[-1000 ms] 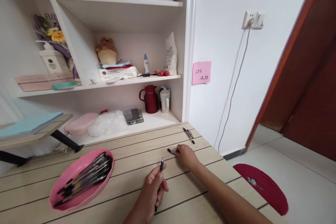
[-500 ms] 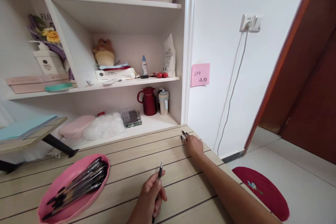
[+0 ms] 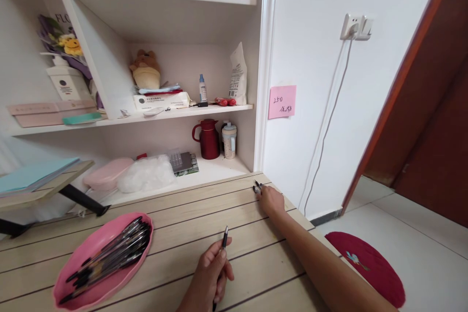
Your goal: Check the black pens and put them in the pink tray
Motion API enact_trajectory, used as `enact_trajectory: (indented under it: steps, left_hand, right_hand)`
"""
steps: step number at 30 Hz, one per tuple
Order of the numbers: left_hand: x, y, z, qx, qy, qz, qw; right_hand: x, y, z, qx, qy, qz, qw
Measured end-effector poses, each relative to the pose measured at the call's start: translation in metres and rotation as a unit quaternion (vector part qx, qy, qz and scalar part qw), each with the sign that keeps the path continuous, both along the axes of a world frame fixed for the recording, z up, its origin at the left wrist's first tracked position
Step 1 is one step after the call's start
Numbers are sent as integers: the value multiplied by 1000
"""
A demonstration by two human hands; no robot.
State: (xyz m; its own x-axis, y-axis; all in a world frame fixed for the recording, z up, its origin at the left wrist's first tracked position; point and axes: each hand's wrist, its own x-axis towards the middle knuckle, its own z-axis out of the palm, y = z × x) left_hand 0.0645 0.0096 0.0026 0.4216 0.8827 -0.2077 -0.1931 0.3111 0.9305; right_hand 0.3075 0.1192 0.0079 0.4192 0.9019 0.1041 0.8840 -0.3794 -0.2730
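My left hand (image 3: 213,273) is closed around a black pen (image 3: 225,239) near the front middle of the table. The pen's silver tip points up and away, and its lower end shows below my fingers. At the far right corner of the table, my right hand (image 3: 271,201) rests with its fingers closed on pens (image 3: 258,185). Only their dark ends stick out past the fingertips, so how many there are is hard to tell. To the left, a pink oval tray (image 3: 66,263) holds a pile of several black-and-clear pens (image 3: 120,248).
Behind the wooden-slat table (image 3: 175,224) stand white shelves (image 3: 164,119) with a red jug (image 3: 209,141) and a speckled cup (image 3: 229,142). A small raised stand (image 3: 76,175) is at left. A pink note (image 3: 282,101) sticks to the wall; a red round seat (image 3: 369,265) is at right.
The view has shifted slightly. Both hands keep nearly the same positions and the same grips.
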Motion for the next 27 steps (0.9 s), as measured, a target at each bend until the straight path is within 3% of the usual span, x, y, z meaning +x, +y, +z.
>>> enact_trajectory:
  steps: [8,13,15,16,18,22,27]
  left_hand:
    - [0,-2,3,10,14,0,1000]
    - [1,-2,3,9,22,8,1000]
    - [2,-3,3,9,28,14,999]
    - [2,-3,4,11,29,19,999]
    - [2,-5,6,16,28,27,999]
    - [2,-5,7,21,30,23,999]
    - [-1,-2,5,14,26,6,1000]
  right_hand:
    - [-4,-10,14,27,52,4,998]
    - [-44,-33,23,24,159,92,983]
    - [-67,-48,22,0,392,201,898]
    - [-78,-54,20,-8,470,225,853]
    - [-97,-65,17,-1,547,226,806]
    - [-114,-73,12,51,596,180,781]
    - [-115,-73,11,63,620,196,757]
